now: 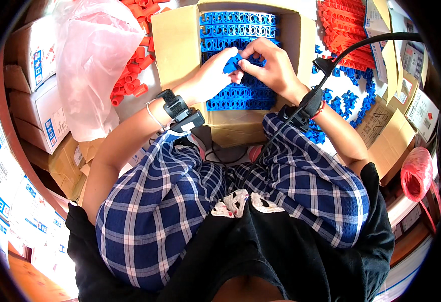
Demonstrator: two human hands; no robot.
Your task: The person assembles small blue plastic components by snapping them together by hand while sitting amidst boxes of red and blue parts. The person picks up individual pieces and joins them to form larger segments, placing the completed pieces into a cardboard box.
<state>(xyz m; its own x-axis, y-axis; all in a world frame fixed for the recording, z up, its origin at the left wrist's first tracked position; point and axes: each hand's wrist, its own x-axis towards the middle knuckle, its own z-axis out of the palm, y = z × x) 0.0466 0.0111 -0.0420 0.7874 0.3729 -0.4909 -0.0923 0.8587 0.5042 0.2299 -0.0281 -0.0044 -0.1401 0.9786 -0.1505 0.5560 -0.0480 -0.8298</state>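
Over an open cardboard box (175,45), both of my hands are raised close together. My left hand (215,70) is closed on a small blue plastic clip (232,64), which shows between its fingers. Thumb and forefinger of my right hand (271,63) pinch at the right side of the same clip; my fingers hide part of it. Beneath my hands, joined rows of blue clips (240,98) lie stacked in the box. Loose blue clips (338,103) are scattered to the right of the box.
Red plastic tube pieces (132,75) lie left of the box, partly behind a translucent bag (92,65). Rows of red clips (343,32) are piled at the far right. A black cable (366,40) arches across the right side. White cartons (44,110) stand at the left.
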